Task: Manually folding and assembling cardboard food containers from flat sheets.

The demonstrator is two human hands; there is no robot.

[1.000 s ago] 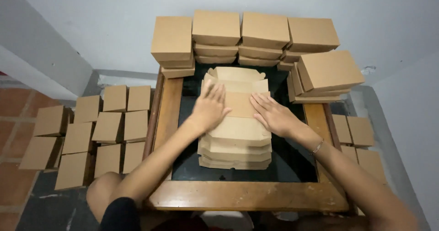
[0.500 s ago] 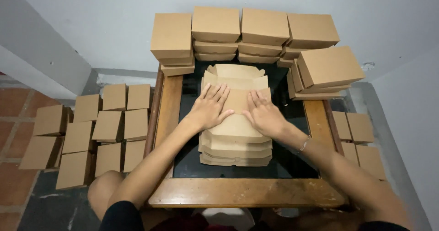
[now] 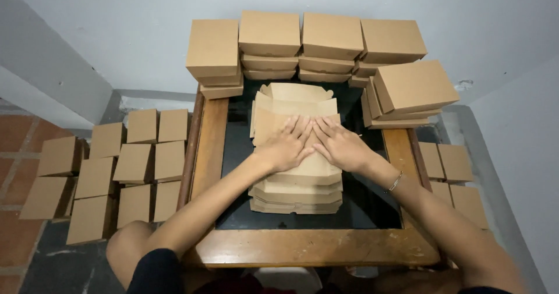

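A stack of flat, unfolded brown cardboard box blanks (image 3: 297,186) lies in the middle of a small table with a wooden frame (image 3: 308,247) and dark glass top. My left hand (image 3: 286,145) and my right hand (image 3: 339,144) rest flat, palms down, side by side on the top blank, fingertips nearly touching and pointing away from me. Neither hand grips anything. A thin bracelet sits on my right wrist.
Folded brown boxes (image 3: 271,35) are stacked along the table's far edge and right side (image 3: 413,87). More folded boxes (image 3: 125,166) cover the floor at left, and a few (image 3: 451,172) lie at right. A white wall stands behind.
Both hands have slid inward and forward across the top blank, ending close together at its middle. The stack has not shifted.
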